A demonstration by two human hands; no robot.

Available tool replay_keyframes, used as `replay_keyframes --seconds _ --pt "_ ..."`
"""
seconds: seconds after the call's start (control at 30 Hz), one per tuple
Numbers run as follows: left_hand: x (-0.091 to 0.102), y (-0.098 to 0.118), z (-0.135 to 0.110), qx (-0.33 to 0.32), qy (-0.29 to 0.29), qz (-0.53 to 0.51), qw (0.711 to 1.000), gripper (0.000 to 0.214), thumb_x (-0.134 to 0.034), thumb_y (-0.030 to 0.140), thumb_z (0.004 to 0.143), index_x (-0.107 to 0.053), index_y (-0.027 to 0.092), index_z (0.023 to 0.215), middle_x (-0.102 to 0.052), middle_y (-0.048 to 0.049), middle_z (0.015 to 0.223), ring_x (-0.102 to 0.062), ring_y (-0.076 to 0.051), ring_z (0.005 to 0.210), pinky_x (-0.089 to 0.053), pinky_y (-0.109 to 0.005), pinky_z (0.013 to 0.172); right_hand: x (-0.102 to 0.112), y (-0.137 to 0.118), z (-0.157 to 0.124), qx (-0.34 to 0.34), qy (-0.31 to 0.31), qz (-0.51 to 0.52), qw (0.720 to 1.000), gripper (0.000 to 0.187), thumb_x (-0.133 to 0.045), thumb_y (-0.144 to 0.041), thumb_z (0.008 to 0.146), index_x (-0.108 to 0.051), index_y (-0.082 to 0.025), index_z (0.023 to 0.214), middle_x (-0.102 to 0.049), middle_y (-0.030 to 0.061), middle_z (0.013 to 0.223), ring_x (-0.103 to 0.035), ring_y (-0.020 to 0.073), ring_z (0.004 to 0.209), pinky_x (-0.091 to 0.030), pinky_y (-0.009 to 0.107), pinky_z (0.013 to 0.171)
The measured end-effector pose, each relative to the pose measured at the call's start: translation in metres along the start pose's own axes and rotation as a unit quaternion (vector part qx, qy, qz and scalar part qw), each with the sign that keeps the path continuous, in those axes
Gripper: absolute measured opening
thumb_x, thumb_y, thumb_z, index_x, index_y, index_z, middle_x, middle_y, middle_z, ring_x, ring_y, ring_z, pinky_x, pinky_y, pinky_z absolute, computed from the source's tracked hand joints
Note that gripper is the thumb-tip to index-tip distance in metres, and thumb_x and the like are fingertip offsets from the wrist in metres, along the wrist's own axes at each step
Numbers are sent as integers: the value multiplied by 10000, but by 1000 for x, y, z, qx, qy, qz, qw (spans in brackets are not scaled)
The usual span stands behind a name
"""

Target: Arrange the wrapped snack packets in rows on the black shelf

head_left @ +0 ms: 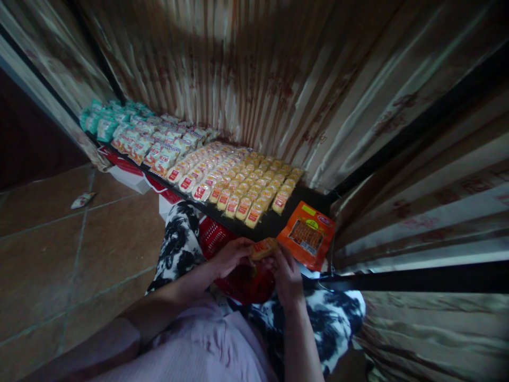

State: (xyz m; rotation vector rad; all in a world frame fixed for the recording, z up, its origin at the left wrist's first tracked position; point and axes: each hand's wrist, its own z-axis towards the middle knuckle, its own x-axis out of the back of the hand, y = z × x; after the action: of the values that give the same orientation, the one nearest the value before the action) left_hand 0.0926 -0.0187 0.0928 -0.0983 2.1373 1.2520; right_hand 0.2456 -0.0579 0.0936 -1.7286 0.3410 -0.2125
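Between both hands, above my lap, is a small snack packet (263, 248) in a clear yellowish wrapper with a red label. My left hand (234, 257) grips its left end, and my right hand (285, 269) is closed on its right end. Just beyond them, rows of similar yellow packets (254, 209) lie on a dark shelf (234, 225). An orange snack bag (310, 234) with a picture on its front lies flat to the right of these rows. Under my hands sits a red plastic basket (246, 289), partly hidden by my arms.
Farther left along the shelf are white-wrapped packets (202, 185), white and orange bags (163, 158) and teal bags (106, 128). Red baskets (127, 163) and a white box (129, 179) stand below. A loose packet (82, 200) lies on the tiled floor. Patterned curtains (254, 69) hang behind.
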Motion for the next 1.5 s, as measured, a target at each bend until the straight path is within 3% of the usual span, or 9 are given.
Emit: replay_keyframes --seconds 0.2,0.4,0.67,0.93,1.17,1.5 --pt "-7 -1 6 7 25 7 1000 392 -725 378 626 -576 136 895 -607 -27 803 -585 -142 709 -461 -266 626 -2 5 -1 16 2 41 999 576 -688 -425 655 -532 -211 1167 -670 45 1036 -633 215 892 -518 333 771" --pt "-20 7 4 16 5 53 998 406 -690 422 673 -575 136 937 -609 -36 854 -586 -153 787 -461 -257 644 -2 -5 2 42 39 2 998 470 -680 -459 651 -573 -191 1023 -688 59 920 -631 220 841 -509 350 748" --pt "-31 7 7 40 1 69 997 490 -754 397 602 -571 130 970 -622 -64 902 -609 -167 774 -473 -272 628 5 0 8 65 67 -45 995 354 -674 -514 643 -621 -193 784 -646 31 726 -593 186 669 -501 320 647" --pt "-32 -1 19 57 -2 5 998 425 -659 462 667 -596 121 913 -636 -36 746 -611 -150 635 -478 -294 627 4 -2 5 68 53 -56 995 365 -647 -508 669 -659 -194 855 -690 63 823 -625 209 735 -517 337 686" --pt "-31 -8 25 124 11 -45 991 306 -535 392 784 -630 105 834 -658 -53 694 -622 -150 628 -463 -279 658 7 4 5 85 68 -84 991 374 -610 -504 696 -678 -192 889 -696 88 903 -634 227 809 -512 373 757" --pt "-38 2 26 144 52 -66 986 303 -431 318 847 -625 93 789 -639 -47 631 -597 -134 550 -436 -254 594 5 4 5 83 60 -87 991 379 -591 -502 717 -666 -189 919 -690 92 932 -633 237 846 -503 383 785"
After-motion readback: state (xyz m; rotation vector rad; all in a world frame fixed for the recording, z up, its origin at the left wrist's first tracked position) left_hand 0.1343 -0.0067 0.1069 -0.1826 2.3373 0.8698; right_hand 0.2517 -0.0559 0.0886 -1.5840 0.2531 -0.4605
